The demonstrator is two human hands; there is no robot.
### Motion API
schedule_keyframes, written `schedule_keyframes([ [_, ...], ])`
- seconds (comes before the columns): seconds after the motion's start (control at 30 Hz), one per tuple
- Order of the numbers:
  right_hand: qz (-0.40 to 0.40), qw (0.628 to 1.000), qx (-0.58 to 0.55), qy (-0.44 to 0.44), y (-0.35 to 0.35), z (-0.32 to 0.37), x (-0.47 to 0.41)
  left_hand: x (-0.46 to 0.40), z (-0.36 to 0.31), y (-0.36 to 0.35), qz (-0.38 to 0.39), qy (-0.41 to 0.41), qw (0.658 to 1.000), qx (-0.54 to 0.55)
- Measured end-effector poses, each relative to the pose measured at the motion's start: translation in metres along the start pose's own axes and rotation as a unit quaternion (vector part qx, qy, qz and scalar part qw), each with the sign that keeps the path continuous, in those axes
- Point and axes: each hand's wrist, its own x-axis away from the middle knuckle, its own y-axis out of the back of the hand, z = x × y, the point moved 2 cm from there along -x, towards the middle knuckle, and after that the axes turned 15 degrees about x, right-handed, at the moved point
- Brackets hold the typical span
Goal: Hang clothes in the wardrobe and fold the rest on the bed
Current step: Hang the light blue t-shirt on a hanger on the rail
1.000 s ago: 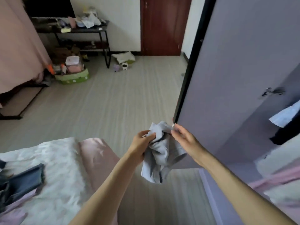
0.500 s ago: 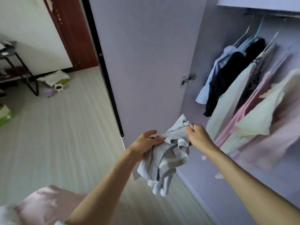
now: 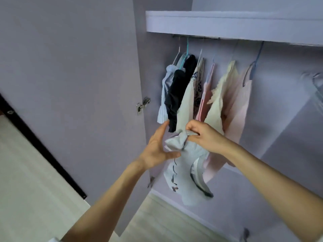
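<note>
A light grey garment (image 3: 185,165) with dark trim hangs bunched in front of the open wardrobe (image 3: 227,23). My right hand (image 3: 201,135) grips its top edge with curled fingers. My left hand (image 3: 157,145) lies against the garment's left side with its fingers straight and its thumb under the fabric. Behind my hands, several clothes (image 3: 201,95) hang on hangers from the rail (image 3: 195,38): a striped shirt, a black piece, cream and pink pieces.
The wardrobe door (image 3: 70,75) stands open on the left, with a metal hinge (image 3: 142,105) at its inner edge. A shelf tops the rail. The right stretch of the rail holds a blurred clear hanger (image 3: 314,84). Pale wooden floor (image 3: 26,189) lies below.
My view has swung from the room and bed to the wardrobe's inside. Both hands have raised the grey garment toward the hanging clothes. My left hand has loosened from a grip to straight fingers.
</note>
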Motion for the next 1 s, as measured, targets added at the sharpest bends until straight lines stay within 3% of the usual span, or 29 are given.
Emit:
schedule_keyframes([
  [0.1,-0.056,0.998,-0.015,-0.035,0.024,-0.008,0.012,-0.03,-0.02,-0.02,0.06,-0.052,0.997,0.017],
  [0.2,-0.121,0.99,-0.048,-0.062,0.052,-0.024,0.034,-0.06,-0.039,-0.046,0.065,-0.105,0.992,-0.013],
  [0.47,-0.31,0.934,-0.035,-0.172,0.128,-0.101,0.099,-0.125,-0.094,-0.161,0.176,-0.105,0.979,-0.021],
  [0.6,-0.366,0.909,-0.013,-0.198,0.16,-0.143,0.118,-0.151,-0.123,-0.204,0.177,-0.159,0.97,-0.038],
  [0.7,-0.425,0.859,0.059,-0.278,0.181,-0.191,0.13,-0.172,-0.137,-0.222,0.149,-0.168,0.974,-0.005],
  [0.77,-0.402,0.817,0.187,-0.369,0.194,-0.224,0.136,-0.181,-0.149,-0.23,0.125,-0.196,0.973,0.009],
  [0.83,-0.316,0.778,0.329,-0.433,0.203,-0.249,0.136,-0.191,-0.156,-0.232,0.111,-0.226,0.968,0.006],
  [0.9,-0.258,0.74,0.446,-0.433,0.212,-0.267,0.13,-0.2,-0.158,-0.233,0.103,-0.236,0.966,0.002],
  [1.0,-0.247,0.687,0.535,-0.427,0.226,-0.293,0.117,-0.211,-0.161,-0.234,0.1,-0.224,0.969,-0.013],
])
